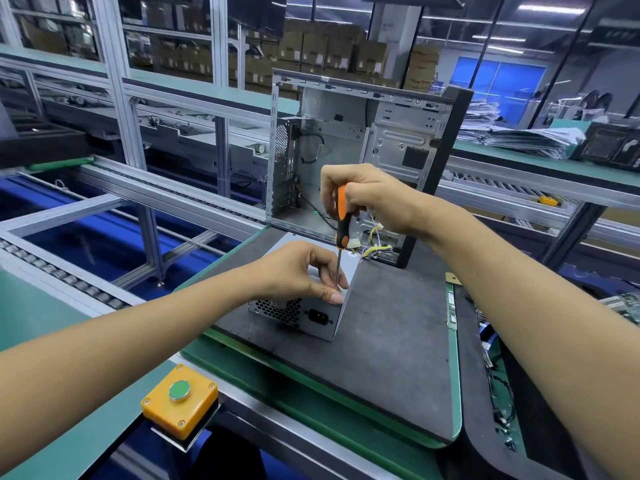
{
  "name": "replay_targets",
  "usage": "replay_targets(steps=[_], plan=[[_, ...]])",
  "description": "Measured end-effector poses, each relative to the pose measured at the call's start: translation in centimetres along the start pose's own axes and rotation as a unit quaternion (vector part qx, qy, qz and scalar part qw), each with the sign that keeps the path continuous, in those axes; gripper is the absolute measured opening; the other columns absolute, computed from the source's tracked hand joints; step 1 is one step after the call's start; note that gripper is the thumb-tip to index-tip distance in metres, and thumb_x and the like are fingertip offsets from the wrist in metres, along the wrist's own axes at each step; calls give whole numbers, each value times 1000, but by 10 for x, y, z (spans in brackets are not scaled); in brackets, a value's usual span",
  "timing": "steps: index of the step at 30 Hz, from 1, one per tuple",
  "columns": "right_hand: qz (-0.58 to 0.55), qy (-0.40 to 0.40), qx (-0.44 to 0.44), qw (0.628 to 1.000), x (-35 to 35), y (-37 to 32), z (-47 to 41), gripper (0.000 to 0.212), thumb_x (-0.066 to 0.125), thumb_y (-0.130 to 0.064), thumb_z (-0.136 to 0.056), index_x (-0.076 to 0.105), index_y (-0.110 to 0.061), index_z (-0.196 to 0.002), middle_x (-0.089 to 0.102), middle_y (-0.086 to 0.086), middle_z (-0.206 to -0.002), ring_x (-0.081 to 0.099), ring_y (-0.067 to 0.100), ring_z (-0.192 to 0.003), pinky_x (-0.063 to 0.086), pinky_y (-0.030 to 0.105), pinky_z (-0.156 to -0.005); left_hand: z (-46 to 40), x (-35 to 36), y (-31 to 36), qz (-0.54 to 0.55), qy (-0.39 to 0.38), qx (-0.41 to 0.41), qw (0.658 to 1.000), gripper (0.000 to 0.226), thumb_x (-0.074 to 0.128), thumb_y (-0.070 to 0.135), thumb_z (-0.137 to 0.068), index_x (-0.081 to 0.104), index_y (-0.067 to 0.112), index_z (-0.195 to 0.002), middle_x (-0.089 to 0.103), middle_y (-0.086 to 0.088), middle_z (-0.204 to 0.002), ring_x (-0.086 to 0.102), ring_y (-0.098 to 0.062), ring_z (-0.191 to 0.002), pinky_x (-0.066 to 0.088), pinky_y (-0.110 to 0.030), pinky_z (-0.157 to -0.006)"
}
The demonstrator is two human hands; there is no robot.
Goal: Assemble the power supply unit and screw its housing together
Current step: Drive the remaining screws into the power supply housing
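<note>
One push-button box point(180, 400), two hands (left hand point(301, 271), right hand point(367, 195)), one screwdriver point(341, 220)

No readable text anywhere in this view. The stacked cardboard boxes point(313, 46) at the back carry pale labels, but they are far too small and blurred to make out. The pile of papers point(533, 140) on the right shows print that stays illegible. The grey power supply unit point(311, 317) shows no legible marking on its visible faces.
</note>
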State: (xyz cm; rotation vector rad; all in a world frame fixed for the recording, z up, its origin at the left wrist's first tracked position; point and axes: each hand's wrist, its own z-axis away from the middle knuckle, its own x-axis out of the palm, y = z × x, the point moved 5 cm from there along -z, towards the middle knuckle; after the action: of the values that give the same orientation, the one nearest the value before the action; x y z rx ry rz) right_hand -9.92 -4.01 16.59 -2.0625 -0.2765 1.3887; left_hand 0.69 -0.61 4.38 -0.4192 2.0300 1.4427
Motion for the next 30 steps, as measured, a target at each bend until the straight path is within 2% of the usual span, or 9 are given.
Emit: replay_targets(steps=[3, 6, 9, 13, 16, 21, 25, 27, 30], plan=[[-15, 19, 3, 1000, -2, 3, -1, 20, 45, 1, -83, 59, -5, -96, 55, -8, -71, 56, 9, -71, 42, 12, -62, 1, -2, 0, 8, 9, 7, 1000, 26, 89, 20, -81, 71, 2, -86, 78, 6, -94, 71, 3, -92, 44, -4, -89], [78, 38, -15, 996, -4, -1, -2, 18, 49, -1, -87, 60, -12, -95, 58, -4, -74, 53, -3, -63, 40, 11, -60, 2, -1, 0, 10, 33, 22, 999, 20, 86, 23, -84, 72, 11, -77, 79, -2, -91, 72, 0, -92, 45, -7, -83], [139, 20, -8, 990, -6, -1, -2, 13, 51, -8, -86, 55, -20, -84, 60, -13, -70, 52, 2, -62, 41, 24, -59, 2, 1, -2, 6, 49, 27, 998, 24, 85, 26, -85, 68, 29, -69, 80, 3, -90, 73, -9, -90, 49, -15, -83], [85, -2, 4, 996, -6, -2, 2, 28, 45, -6, -69, 56, -20, -90, 57, 1, -81, 48, 10, -67, 42, 22, -60, 1, 1, -3, 0, 45, 31, 999, 19, 83, 26, -87, 71, 26, -73, 80, 6, -92, 73, -17, -91, 51, -20, -85], [90, 4, 5, 996, -8, -1, 1, 28, 50, 3, -76, 57, -19, -91, 55, 8, -79, 44, 8, -61, 38, 17, -56, 1, 0, -2, 9, 28, 32, 999, 24, 82, 23, -89, 69, 31, -70, 80, 7, -95, 74, -15, -95, 54, -23, -88], [114, 7, 4, 993, -11, -3, -1, 12, 61, -2, -82, 57, -13, -86, 63, -7, -71, 65, 6, -68, 46, 18, -61, 2, -2, -1, 78, 70, 49, 993, 13, 82, 12, -87, 72, 14, -79, 79, 2, -95, 74, -13, -88, 58, -22, -84], [168, -16, 23, 985, -9, -2, -2, 10, 51, -24, -77, 57, -19, -83, 69, -5, -80, 64, 16, -77, 51, 35, -66, 2, 0, -2, 70, 68, 74, 993, 16, 78, 9, -91, 71, 14, -77, 79, -1, -92, 74, -18, -82, 56, -22, -77], [106, -29, 26, 994, -8, -3, 0, 23, 47, -17, -72, 59, -13, -91, 64, 4, -86, 59, 14, -70, 50, 30, -63, 1, 1, -5, 71, 59, 67, 993, 13, 75, 9, -94, 73, 3, -83, 79, -2, -96, 73, -10, -83, 56, -21, -77], [71, -25, 29, 997, -7, -1, 1, 32, 45, -8, -66, 62, -17, -92, 59, -1, -78, 50, 8, -65, 44, 18, -60, 1, 2, -8, 86, 38, 53, 994, 11, 72, 13, -97, 75, 4, -90, 79, 2, -100, 72, -5, -89, 56, -22, -81]])
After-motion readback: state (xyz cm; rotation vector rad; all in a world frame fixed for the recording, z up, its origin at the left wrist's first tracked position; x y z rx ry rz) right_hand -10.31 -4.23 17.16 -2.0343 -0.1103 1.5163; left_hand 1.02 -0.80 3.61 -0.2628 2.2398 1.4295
